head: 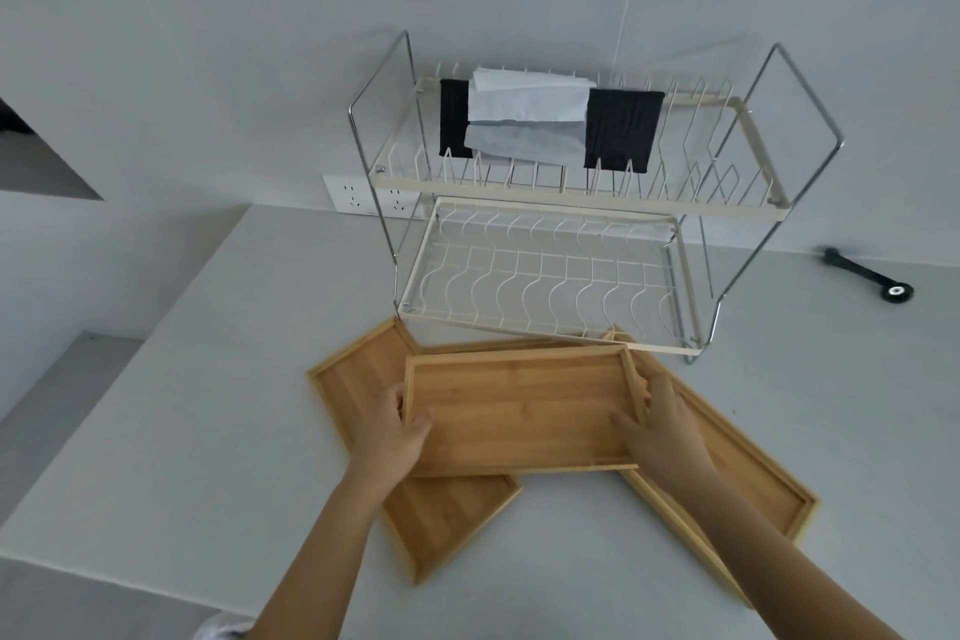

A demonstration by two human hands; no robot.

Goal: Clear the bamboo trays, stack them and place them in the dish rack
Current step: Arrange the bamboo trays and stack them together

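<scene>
Three empty bamboo trays lie on the white counter in front of a two-tier wire dish rack (540, 211). The middle tray (519, 405) rests across the other two. My left hand (397, 424) grips its left end and my right hand (660, 424) grips its right end. The left tray (441, 515) lies slanted underneath, partly covered. The right tray (748, 494) also lies slanted beneath, with its far end near the rack's lower shelf (540, 276), which holds nothing.
Black and white cloths (540, 117) hang over the rack's upper tier. A black tool (865, 273) lies on the counter at the right. A wall socket (358, 195) sits behind the rack's left leg. The counter edge (104, 509) drops off at the left.
</scene>
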